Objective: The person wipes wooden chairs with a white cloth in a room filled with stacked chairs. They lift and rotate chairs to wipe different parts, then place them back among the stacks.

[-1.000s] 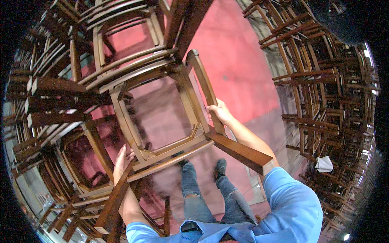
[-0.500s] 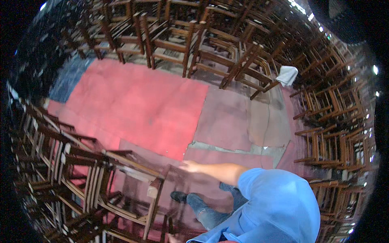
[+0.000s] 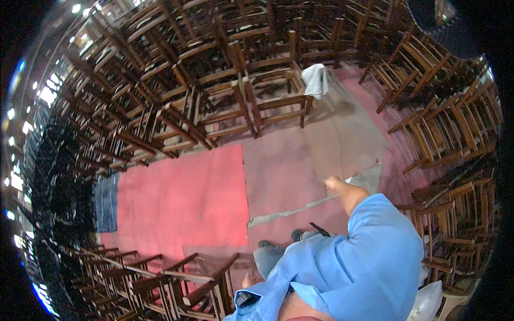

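My right hand (image 3: pixel 333 185) is stretched out over the floor at the end of my bare forearm, below a blue sleeve. Its fingers look curled in, and nothing shows in them. Low in the view, my left hand (image 3: pixel 247 281) shows only in part beside my leg, close to a wooden chair frame (image 3: pixel 206 289); its fingers are too small and hidden to read. A thin dark strip (image 3: pixel 319 229) shows next to my legs; its kind is unclear.
Brown wooden chair frames (image 3: pixel 251 107) stand stacked in rows ahead, with more frames (image 3: pixel 450 128) on the right. A white cloth (image 3: pixel 316 80) hangs on one. Red sheeting (image 3: pixel 182 198) and duller sheets (image 3: pixel 284 171) cover the floor. A white plastic bag (image 3: pixel 426 302) lies at lower right.
My view has turned to the right. My right hand has swung away from the chair frames at lower left and now hangs over the duller floor sheets. More of my left hand shows.
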### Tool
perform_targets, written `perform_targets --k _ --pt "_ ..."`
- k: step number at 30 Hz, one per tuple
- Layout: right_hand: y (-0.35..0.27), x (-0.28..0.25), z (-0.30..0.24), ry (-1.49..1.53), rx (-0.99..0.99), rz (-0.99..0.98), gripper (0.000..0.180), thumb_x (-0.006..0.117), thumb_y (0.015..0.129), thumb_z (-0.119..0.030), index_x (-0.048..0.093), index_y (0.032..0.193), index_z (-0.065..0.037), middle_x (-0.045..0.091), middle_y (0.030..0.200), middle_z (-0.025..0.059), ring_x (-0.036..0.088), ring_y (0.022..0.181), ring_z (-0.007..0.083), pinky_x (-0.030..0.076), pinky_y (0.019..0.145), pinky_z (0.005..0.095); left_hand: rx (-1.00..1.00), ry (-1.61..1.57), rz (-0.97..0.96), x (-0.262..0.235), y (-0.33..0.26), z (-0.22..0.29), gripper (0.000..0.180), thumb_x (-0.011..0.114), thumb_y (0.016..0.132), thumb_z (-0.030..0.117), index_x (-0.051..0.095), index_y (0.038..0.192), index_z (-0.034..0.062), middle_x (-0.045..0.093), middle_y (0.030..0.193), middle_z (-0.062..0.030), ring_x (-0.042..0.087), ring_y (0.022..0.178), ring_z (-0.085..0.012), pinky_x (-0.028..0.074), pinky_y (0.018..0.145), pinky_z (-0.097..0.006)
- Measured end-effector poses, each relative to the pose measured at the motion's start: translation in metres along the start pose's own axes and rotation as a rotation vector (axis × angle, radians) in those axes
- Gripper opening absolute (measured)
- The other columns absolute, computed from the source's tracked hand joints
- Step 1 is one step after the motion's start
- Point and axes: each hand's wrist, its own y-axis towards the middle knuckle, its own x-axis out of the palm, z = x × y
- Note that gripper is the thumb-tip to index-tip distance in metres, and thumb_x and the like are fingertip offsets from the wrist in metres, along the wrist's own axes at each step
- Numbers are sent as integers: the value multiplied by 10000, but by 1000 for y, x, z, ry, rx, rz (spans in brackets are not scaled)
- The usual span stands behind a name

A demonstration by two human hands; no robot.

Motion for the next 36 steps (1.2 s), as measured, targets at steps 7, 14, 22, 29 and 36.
perform_targets --k 7,14,22,29,36 --pt "31 -53 -31 365 21 -138 397 563 966 -386 560 1205 -70 673 999 151 678 802 280 586 641 472 48 208 -101 127 85 169 305 626 951 354 583 1077 80 603 857 -43 561 706 -196 456 598 -364" --pt "82 -118 -96 696 119 -242 421 546 973 -460 595 1132 -73 663 993 131 633 787 245 563 661 434 92 322 -82 214 216 347 268 638 944 331 598 1030 80 606 788 -37 564 617 -175 461 516 -354" --pt "182 -368 -248 1397 -100 266 874 530 791 -821 579 1174 -37 632 1091 99 605 895 251 499 851 528 1012 107 -126 434 253 680 385 619 965 253 596 1205 -48 652 926 -94 597 872 -179 488 782 -334" --pt "234 -473 -297 1334 -182 317 522 644 889 -464 589 1121 0 606 1138 104 565 1051 245 449 918 441 1463 613 201 573 186 816 346 604 969 257 610 1202 1 603 1124 -191 587 1022 -323 483 867 -426" --pt "204 -569 -445 875 -680 318 241 579 961 -152 592 1145 3 625 1069 38 556 1035 114 445 890 269 700 807 206 571 178 820 287 639 910 271 713 971 0 703 921 -216 694 864 -351 533 777 -431"
